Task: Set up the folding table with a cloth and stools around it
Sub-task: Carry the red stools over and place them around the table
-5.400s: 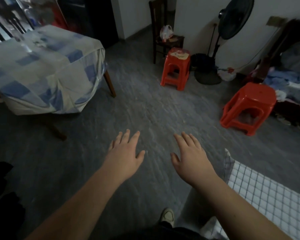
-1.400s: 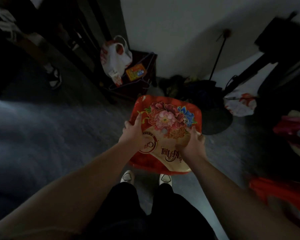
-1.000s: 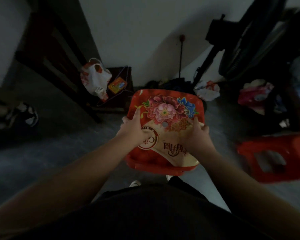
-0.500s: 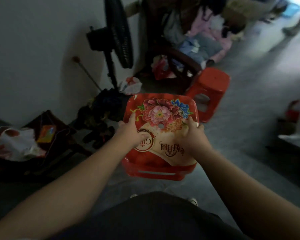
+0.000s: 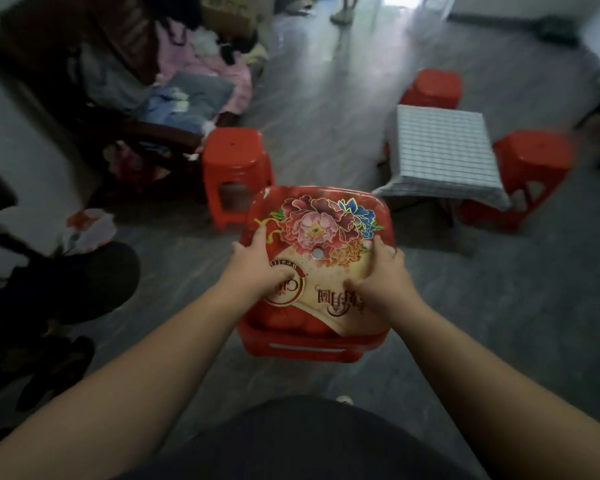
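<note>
Both hands, left (image 5: pixel 257 268) and right (image 5: pixel 383 275), grip the flowered stool (image 5: pixel 317 268) by its seat edges, seemingly carrying it toward the cloth-covered worktop's (image 5: pixel 442 150) near edge.

Grey floor (image 5: pixel 326 109) carries a small table (image 5: pixel 442 152) under a checked cloth, far right. Three red stools (image 5: pixel 234 168) stand on it, two just beside the table.
</note>
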Motion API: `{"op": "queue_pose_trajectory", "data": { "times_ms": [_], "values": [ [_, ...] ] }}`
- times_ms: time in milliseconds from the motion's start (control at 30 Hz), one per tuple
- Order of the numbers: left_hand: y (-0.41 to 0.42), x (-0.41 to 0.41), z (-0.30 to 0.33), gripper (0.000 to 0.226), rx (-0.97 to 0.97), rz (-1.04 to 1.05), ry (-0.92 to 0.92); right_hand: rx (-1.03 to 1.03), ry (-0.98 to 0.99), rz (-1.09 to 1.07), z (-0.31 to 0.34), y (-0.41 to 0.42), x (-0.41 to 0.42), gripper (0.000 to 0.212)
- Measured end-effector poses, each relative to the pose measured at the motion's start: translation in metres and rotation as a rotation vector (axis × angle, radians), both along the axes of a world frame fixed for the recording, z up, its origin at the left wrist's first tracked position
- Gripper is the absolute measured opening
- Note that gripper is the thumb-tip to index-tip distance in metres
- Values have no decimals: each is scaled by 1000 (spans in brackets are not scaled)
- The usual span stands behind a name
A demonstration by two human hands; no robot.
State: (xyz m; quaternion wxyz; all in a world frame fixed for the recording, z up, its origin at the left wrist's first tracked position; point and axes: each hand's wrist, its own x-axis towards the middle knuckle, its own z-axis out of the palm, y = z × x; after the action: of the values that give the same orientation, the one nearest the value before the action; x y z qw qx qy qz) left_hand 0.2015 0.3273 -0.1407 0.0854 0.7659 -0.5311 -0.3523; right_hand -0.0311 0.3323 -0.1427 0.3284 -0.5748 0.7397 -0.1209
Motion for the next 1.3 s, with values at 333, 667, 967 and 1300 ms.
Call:
{"op": "queue_pose_trajectory", "data": {
  "times_ms": [333, 667, 967, 1300],
  "values": [
    [-82, -221, 32, 115, -46, -320, -53, -70, 41, -233, 33, -20, -217, 106],
    [-168, -363, 25, 116, -40, -516, -30, 3, 30, -461, 26, -62, -339, 110],
    [-288, -455, -20, 110, 42, -607, -9, 56, 82, -521, -7, -171, -424, 108],
    [-384, -536, -49, 109, 81, -517, -4, 128, 86, -489, -46, -283, -510, 110]
  ]
}}
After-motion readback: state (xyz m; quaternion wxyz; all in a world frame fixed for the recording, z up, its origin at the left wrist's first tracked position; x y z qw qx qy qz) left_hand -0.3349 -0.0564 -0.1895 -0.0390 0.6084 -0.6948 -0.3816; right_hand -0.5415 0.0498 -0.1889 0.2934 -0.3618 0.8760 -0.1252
